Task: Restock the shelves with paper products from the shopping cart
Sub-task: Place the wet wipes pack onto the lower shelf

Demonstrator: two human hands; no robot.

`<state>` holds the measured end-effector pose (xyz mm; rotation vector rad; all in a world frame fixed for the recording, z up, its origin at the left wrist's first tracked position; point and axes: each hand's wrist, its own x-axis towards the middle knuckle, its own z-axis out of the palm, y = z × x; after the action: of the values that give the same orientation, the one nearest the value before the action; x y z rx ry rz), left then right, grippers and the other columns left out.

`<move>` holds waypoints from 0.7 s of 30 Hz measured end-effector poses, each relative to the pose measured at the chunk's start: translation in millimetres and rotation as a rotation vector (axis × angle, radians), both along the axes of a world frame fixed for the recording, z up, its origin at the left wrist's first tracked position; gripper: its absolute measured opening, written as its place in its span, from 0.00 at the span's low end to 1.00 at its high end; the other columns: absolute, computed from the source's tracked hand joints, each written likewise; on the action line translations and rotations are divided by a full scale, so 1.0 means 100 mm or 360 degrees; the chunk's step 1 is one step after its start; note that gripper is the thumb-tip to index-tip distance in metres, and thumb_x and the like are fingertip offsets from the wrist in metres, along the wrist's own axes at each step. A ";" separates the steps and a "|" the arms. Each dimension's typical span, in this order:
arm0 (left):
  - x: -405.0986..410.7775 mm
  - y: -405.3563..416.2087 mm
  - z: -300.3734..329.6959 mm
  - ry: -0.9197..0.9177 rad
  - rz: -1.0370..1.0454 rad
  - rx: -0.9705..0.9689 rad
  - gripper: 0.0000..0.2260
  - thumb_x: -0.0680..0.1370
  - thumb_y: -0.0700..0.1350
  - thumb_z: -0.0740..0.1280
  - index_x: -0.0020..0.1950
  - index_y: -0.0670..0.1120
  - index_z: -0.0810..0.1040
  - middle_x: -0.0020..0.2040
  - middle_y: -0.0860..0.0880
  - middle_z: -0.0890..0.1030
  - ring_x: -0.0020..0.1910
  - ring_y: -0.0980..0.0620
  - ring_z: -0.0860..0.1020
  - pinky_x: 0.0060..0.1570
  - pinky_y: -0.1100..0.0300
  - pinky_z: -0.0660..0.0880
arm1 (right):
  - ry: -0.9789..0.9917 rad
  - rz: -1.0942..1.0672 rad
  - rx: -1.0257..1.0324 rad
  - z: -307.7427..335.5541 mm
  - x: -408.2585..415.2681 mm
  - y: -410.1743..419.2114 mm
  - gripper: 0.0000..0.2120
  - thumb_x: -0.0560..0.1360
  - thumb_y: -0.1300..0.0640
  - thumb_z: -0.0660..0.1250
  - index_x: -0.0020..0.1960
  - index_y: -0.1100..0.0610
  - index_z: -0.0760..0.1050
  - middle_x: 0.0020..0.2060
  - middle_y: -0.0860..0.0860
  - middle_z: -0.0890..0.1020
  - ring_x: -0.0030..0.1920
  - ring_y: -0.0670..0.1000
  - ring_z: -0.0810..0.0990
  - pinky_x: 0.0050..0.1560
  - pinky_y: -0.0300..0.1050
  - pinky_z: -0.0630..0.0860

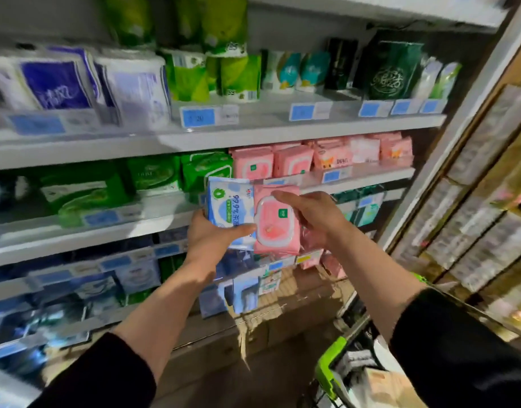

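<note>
My left hand (212, 240) grips a blue-and-white wet-wipe pack (228, 207) from below, thumb across its front. Right beside it, my right hand (309, 216) holds a pink wipe pack (275, 225) with a white flip lid, fingers over its top edge. Both packs are upright and touching, held in front of the middle shelf (356, 179). On that shelf, matching pink packs (288, 160) stand in a row just above the held ones. The shopping cart (331, 369) with its green handle sits at the bottom right with packages inside.
Green wipe packs (153, 175) fill the middle shelf's left side. Toilet-paper rolls (135, 83) and green packs (238, 78) line the upper shelf. Blue packs (135, 275) crowd the lower shelves. A stack of wrapped boxes (483, 201) stands at the right.
</note>
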<state>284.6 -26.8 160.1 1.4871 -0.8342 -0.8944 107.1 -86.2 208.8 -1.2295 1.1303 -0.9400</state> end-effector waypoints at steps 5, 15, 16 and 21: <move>0.05 0.03 -0.16 0.0172 0.0178 0.0080 0.23 0.61 0.41 0.82 0.49 0.48 0.75 0.47 0.50 0.82 0.47 0.50 0.81 0.50 0.53 0.78 | 0.0545 0.0233 0.0023 -0.02 0.27 -0.16 0.19 0.74 0.37 0.67 0.47 0.51 0.70 0.27 0.44 0.72 0.27 0.44 0.70 0.31 0.39 0.67; 0.12 -0.15 -0.18 0.0199 0.0164 0.0105 0.40 0.48 0.55 0.84 0.58 0.47 0.77 0.49 0.51 0.85 0.48 0.50 0.84 0.51 0.47 0.80 | 0.0281 0.0331 0.0002 -0.09 0.10 -0.48 0.36 0.56 0.62 0.83 0.60 0.62 0.72 0.49 0.56 0.84 0.52 0.54 0.83 0.60 0.56 0.77; 0.13 -0.16 -0.16 0.0208 0.0162 0.0088 0.38 0.52 0.51 0.84 0.58 0.46 0.77 0.50 0.50 0.85 0.48 0.50 0.84 0.52 0.48 0.80 | 0.0373 0.0290 -0.0121 -0.04 0.09 -0.54 0.30 0.58 0.62 0.82 0.57 0.63 0.75 0.49 0.55 0.84 0.50 0.53 0.83 0.56 0.53 0.78; 0.18 -0.19 -0.10 0.0253 0.0301 -0.0014 0.27 0.63 0.37 0.81 0.57 0.43 0.72 0.50 0.49 0.83 0.48 0.50 0.82 0.45 0.55 0.78 | 0.1028 0.0239 -0.1198 0.15 0.13 -0.78 0.30 0.63 0.62 0.79 0.63 0.60 0.74 0.47 0.50 0.79 0.47 0.53 0.78 0.41 0.37 0.72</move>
<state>302.5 -45.5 150.5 1.4402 -0.5705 -0.8533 120.2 -164.1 224.3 -2.3178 1.1735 -0.9037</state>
